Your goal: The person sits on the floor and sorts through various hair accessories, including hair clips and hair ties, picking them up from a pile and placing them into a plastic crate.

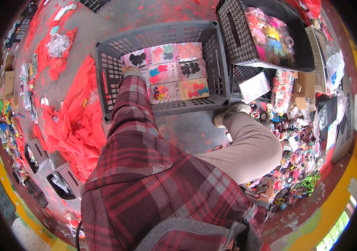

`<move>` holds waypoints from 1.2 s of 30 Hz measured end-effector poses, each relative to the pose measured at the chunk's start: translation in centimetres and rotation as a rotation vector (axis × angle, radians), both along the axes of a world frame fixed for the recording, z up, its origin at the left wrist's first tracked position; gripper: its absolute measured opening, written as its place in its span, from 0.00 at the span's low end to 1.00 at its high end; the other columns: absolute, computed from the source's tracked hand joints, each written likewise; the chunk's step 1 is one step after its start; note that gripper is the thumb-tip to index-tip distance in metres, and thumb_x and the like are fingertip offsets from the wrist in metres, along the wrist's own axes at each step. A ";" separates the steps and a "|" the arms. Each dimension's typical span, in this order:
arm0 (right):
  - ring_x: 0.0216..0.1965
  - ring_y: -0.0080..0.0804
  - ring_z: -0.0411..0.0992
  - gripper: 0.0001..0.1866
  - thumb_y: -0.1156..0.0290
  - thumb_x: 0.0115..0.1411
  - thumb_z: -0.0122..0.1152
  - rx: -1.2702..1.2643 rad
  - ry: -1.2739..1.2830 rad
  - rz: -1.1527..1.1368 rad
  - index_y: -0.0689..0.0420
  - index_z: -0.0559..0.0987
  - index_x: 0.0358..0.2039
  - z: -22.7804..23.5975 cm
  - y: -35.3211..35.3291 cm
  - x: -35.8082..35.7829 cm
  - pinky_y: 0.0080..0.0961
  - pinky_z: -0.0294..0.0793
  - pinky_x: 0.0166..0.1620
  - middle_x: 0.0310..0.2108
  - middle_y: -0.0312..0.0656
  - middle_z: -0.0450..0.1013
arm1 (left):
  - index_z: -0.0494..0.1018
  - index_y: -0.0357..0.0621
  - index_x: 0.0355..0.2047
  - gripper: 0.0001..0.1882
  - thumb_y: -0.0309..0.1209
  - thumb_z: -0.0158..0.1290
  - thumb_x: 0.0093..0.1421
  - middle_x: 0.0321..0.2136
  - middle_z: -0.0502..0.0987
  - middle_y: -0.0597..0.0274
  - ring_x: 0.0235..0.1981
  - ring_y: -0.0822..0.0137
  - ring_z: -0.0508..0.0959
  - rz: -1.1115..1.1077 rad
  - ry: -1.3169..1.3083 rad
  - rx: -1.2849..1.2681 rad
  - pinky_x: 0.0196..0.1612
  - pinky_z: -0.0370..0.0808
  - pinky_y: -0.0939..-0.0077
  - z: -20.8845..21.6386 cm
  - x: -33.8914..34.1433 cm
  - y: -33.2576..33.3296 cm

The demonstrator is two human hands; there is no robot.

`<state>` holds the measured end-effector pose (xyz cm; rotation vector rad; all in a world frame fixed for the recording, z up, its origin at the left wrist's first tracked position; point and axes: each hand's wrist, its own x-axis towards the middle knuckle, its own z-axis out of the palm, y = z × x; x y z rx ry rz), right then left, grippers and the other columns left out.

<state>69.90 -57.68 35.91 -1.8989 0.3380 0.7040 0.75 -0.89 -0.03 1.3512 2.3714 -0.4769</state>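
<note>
Crate [195,108], latticed plastic: left hand [131,69] by glossy packs [165,73], right hand [269,189] by looped bands [296,176] (can't tell either grip).

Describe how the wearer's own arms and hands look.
The left sleeve and right sleeve are long plaid cloth in dark red, near-black and grey. The left hand and right hand wear no gloves. A thin pale line crosses the right wrist, perhaps a band; too small to tell.
</note>
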 end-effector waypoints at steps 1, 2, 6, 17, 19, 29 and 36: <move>0.33 0.33 0.72 0.14 0.70 0.52 0.56 0.002 0.012 0.021 0.59 0.74 0.40 -0.5 0.0 0.4 0.31 0.73 0.37 0.33 0.40 0.72 | 0.63 0.48 0.53 0.31 0.53 0.46 0.55 0.52 0.65 0.59 0.53 0.69 0.65 -0.006 0.008 -0.072 0.53 0.62 0.76 0.6 0.1 0.6; 0.33 0.33 0.72 0.14 0.70 0.52 0.56 -0.009 0.004 0.002 0.59 0.73 0.40 0.0 -1.3 -0.5 0.31 0.73 0.37 0.33 0.40 0.72 | 0.63 0.46 0.52 0.29 0.51 0.45 0.56 0.52 0.66 0.58 0.53 0.69 0.66 -0.075 0.035 -0.112 0.52 0.63 0.74 3.5 3.5 0.7; 0.32 0.33 0.72 0.13 0.70 0.53 0.56 -0.036 0.010 -0.049 0.59 0.74 0.39 0.8 -0.9 -1.6 0.31 0.73 0.37 0.33 0.40 0.72 | 0.63 0.45 0.52 0.25 0.46 0.41 0.59 0.51 0.67 0.57 0.53 0.66 0.66 0.057 -0.199 0.029 0.51 0.66 0.70 11.1 6.3 -0.5; 0.31 0.34 0.72 0.13 0.71 0.51 0.55 -0.057 0.003 -0.075 0.60 0.74 0.38 1.0 -2.6 -1.8 0.30 0.72 0.37 0.32 0.40 0.72 | 0.51 0.57 0.60 0.27 0.33 0.34 0.57 0.63 0.44 0.68 0.64 0.60 0.42 -0.553 0.034 -0.070 0.54 0.56 0.42 11.0 12.8 -1.3; 0.32 0.34 0.72 0.13 0.72 0.51 0.54 -0.078 0.004 -0.084 0.61 0.74 0.38 1.2 -2.2 -2.3 0.30 0.72 0.37 0.32 0.40 0.72 | 0.53 0.53 0.59 0.26 0.34 0.31 0.58 0.62 0.48 0.58 0.63 0.53 0.44 -0.551 -0.004 -0.074 0.60 0.46 0.55 11.5 13.1 -1.7; 0.31 0.33 0.72 0.15 0.74 0.54 0.52 -0.064 0.011 -0.102 0.62 0.72 0.43 1.5 -3.1 -3.9 0.28 0.73 0.35 0.33 0.41 0.72 | 0.62 0.53 0.54 0.23 0.35 0.34 0.57 0.56 0.60 0.52 0.60 0.50 0.54 -0.703 0.005 0.026 0.62 0.46 0.54 8.4 13.1 -2.1; 0.29 0.28 0.73 0.10 0.68 0.54 0.55 0.105 -0.116 -0.033 0.57 0.77 0.35 0.5 -3.2 -1.1 0.25 0.72 0.29 0.30 0.37 0.74 | 0.75 0.48 0.33 0.14 0.37 0.44 0.51 0.33 0.76 0.61 0.37 0.64 0.75 -1.205 0.398 0.027 0.47 0.66 0.61 5.9 10.0 0.5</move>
